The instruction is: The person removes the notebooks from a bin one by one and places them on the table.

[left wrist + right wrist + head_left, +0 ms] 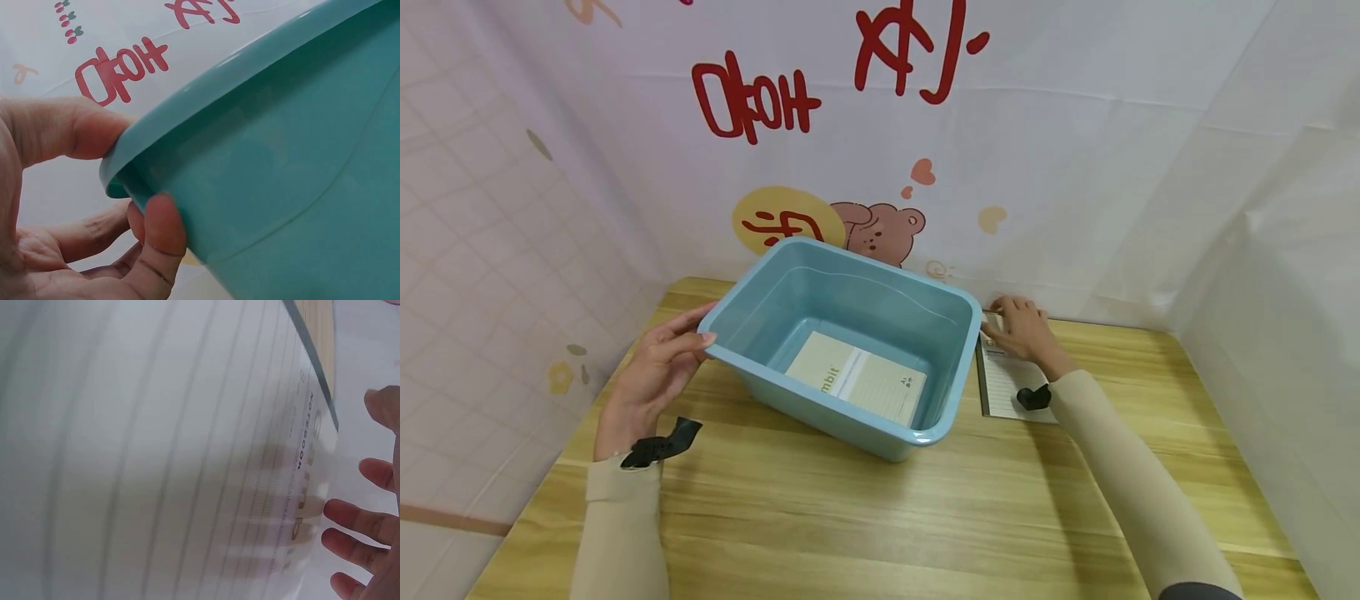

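My left hand (658, 358) grips the rim of a blue plastic basin (842, 417) at its left corner. In the left wrist view the thumb lies on top of the rim and the other fingers (164, 231) are bent below it. A notebook (857, 379) with a pale cover and a white band lies inside on the basin's floor. To the right of the basin, my right hand (1026, 329) is over the far end of a lined notebook (1011, 387) on the table. The right wrist view shows its fingers (356, 519) spread by the notebook's top edge, pinching nothing.
The wooden table (790, 517) extends in front of the basin. A white wall covering (1075, 192) with red writing and a cartoon bear (883, 233) stands right behind the basin. Pale sheets close off both sides.
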